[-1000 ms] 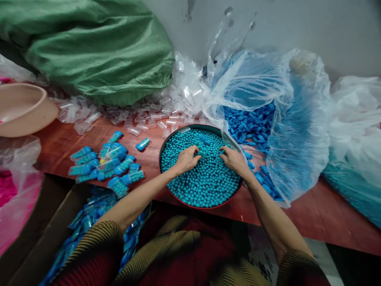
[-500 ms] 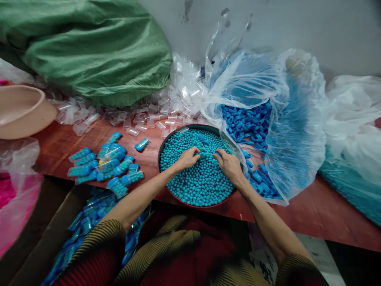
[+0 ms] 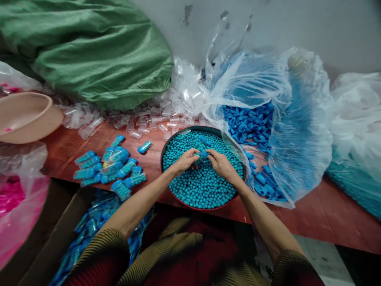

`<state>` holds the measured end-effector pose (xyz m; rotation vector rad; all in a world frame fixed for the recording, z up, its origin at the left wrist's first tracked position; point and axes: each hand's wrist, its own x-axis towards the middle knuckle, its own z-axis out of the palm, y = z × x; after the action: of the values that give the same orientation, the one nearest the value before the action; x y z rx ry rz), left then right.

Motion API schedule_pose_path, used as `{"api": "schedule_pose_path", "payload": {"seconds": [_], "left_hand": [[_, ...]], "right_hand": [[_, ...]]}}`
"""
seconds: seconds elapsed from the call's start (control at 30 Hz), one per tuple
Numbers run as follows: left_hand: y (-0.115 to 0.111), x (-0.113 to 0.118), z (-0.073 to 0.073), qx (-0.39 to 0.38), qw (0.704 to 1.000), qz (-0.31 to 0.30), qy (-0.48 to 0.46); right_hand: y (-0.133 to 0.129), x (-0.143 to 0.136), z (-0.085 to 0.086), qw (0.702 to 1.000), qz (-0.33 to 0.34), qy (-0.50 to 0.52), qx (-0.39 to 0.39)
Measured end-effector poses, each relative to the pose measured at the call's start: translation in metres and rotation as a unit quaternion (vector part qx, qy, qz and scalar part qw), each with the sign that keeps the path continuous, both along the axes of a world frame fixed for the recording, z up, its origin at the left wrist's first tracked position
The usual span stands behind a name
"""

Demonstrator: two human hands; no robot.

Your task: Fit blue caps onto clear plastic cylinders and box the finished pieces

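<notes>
A round tub full of small turquoise balls stands on the red table. Over the balls, my left hand is closed around a clear tube with turquoise balls in it. My right hand pinches a blue cap against the end of that tube. Another blue piece lies on the balls just beyond the hands. Left of the tub, several filled tubes with blue caps lie in a loose group, with a single one apart from them.
Empty clear tubes are heaped behind the tub, beside a green sack. A plastic bag with blue caps stands at the right. A beige basin is at the left. Below the table edge lie more filled tubes.
My hands, which were apart over the balls, have come together. The tube and the blue cap now show between my fingers. The whole view has shifted slightly.
</notes>
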<state>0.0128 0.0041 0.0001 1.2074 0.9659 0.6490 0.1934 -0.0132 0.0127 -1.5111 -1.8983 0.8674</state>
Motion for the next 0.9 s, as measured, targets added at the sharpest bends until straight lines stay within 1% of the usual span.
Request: {"api": "schedule_pose_path", "payload": {"seconds": [0.07,0.13,0.2,0.33,0.4,0.5,0.63,0.7,0.8,0.87,0.9], "left_hand": [[-0.003,-0.003,0.0,-0.013,0.999,-0.009,-0.03],[-0.006,-0.002,-0.001,-0.022,0.998,-0.012,-0.049],[-0.008,0.001,-0.002,-0.029,0.997,-0.004,-0.068],[-0.014,0.011,-0.002,-0.015,0.996,0.03,-0.079],[-0.019,0.014,0.0,-0.011,0.996,0.048,-0.078],[-0.026,0.017,0.004,-0.012,0.994,0.074,-0.083],[-0.034,0.021,0.006,0.004,0.992,0.099,-0.077],[-0.035,0.021,0.006,0.002,0.992,0.103,-0.07],[-0.035,0.017,0.007,-0.014,0.994,0.091,-0.06],[-0.034,0.011,0.009,-0.021,0.997,0.056,-0.052],[-0.033,0.009,0.01,-0.019,0.998,0.035,-0.046]], "right_hand": [[-0.003,0.002,-0.002,0.998,0.008,0.053,-0.032],[-0.005,0.005,-0.003,0.992,0.0,0.112,-0.056],[-0.006,0.004,-0.002,0.99,-0.009,0.127,-0.054],[-0.009,-0.003,0.006,0.996,-0.029,0.084,-0.018],[-0.012,-0.005,0.01,0.998,-0.027,0.064,-0.006],[-0.016,-0.005,0.014,0.999,0.002,0.029,0.018],[-0.02,-0.001,0.015,0.996,0.057,-0.001,0.065],[-0.019,0.002,0.016,0.994,0.085,-0.014,0.065],[-0.016,0.012,0.018,0.992,0.12,-0.002,0.037],[-0.012,0.019,0.017,0.991,0.122,0.047,0.005],[-0.01,0.021,0.015,0.99,0.112,0.086,-0.017]]}}
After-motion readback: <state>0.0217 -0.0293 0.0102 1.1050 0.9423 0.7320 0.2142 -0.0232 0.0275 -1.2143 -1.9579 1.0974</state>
